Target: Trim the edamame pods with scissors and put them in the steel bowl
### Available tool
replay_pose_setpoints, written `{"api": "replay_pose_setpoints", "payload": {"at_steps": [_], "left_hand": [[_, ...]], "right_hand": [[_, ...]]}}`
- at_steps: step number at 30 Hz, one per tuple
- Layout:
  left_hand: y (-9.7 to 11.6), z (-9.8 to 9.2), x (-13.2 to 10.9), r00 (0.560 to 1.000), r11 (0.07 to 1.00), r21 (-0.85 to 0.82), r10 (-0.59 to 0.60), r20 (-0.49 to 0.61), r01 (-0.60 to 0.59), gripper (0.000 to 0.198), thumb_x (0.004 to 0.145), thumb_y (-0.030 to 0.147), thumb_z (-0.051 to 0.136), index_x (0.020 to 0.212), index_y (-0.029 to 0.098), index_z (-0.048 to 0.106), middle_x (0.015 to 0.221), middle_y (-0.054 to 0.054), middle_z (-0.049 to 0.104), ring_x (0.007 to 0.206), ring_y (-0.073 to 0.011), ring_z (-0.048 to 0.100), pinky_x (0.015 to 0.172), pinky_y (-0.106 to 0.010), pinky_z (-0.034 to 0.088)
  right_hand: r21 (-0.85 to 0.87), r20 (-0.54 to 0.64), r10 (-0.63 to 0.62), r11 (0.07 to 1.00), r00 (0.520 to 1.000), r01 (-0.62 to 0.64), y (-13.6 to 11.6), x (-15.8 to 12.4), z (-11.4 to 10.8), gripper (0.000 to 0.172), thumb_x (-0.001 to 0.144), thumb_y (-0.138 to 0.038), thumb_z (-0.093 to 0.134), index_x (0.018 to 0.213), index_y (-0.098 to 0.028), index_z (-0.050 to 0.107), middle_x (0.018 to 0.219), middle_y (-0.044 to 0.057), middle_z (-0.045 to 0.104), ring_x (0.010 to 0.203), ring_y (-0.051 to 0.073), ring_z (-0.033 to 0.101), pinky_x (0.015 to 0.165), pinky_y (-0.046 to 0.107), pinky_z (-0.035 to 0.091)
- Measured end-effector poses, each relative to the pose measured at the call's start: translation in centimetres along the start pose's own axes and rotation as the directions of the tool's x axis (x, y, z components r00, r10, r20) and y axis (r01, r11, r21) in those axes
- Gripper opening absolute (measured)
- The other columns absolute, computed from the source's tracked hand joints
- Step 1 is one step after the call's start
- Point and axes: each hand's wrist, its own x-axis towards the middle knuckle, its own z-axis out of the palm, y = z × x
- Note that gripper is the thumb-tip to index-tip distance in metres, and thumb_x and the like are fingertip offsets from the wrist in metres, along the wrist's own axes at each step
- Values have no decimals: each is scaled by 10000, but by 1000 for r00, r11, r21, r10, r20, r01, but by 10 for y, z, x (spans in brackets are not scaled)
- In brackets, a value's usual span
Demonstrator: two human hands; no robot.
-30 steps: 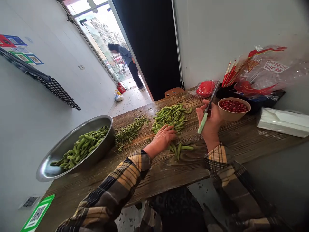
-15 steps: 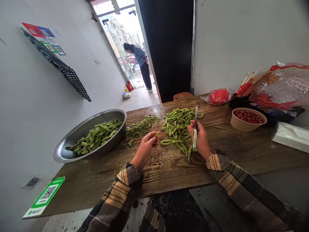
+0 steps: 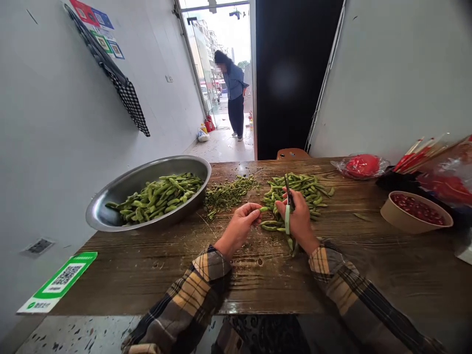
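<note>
Pinched in the fingertips of my left hand is a green soybean pod, its tip pointing right. My right hand grips a pair of scissors with light green handles and dark blades pointing up and away. The two hands are close together but apart, over the near edge of a heap of whole pods. Some loose pods lie beneath my right hand, partly hidden by it. Left of the heap is a pile of small green trimmings.
A large metal bowl of pods stands on the wooden table at left. At right are a paper bowl of dark red pieces, a red bagged item and red-tipped sticks. A person stands in the doorway.
The view has swung left and levelled, so the table appears shifted right. My left hand with the pod has come nearer to the scissors. The person in the doorway stands somewhat more upright.
</note>
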Motion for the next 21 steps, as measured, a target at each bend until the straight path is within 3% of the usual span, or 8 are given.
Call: {"api": "replay_pose_setpoints", "payload": {"at_steps": [5, 11, 21], "left_hand": [[2, -6, -2, 998, 995, -104, 4, -63, -10, 246, 703, 275, 748, 873, 139, 635, 797, -18, 664, 729, -114, 613, 709, -237, 462], [9, -1, -11, 996, 965, -263, -8, -93, -17, 250, 697, 244, 756, 884, 160, 613, 833, -10, 661, 802, -126, 630, 764, -251, 471], [8, 4, -14, 999, 971, -237, 3, -54, -16, 240, 728, 226, 729, 945, 167, 645, 887, -29, 675, 792, -129, 617, 769, -260, 472]], "right_hand": [[-125, 214, -97, 984, 972, 126, -5, -2, -24, 440, 831, -402, 633, 1214, -203, 552, 978, 80, 602, 777, 214, 590, 744, 380, 520], [-149, 471, -94, 972, 877, 184, -22, -10, -30, 504, 820, -431, 648, 1250, -196, 536, 1043, 89, 612, 761, 206, 615, 709, 368, 539], [-125, 514, -97, 975, 852, 186, -31, -13, -31, 530, 814, -409, 663, 1282, -213, 507, 1085, 98, 611, 826, 228, 637, 721, 375, 550]]}}
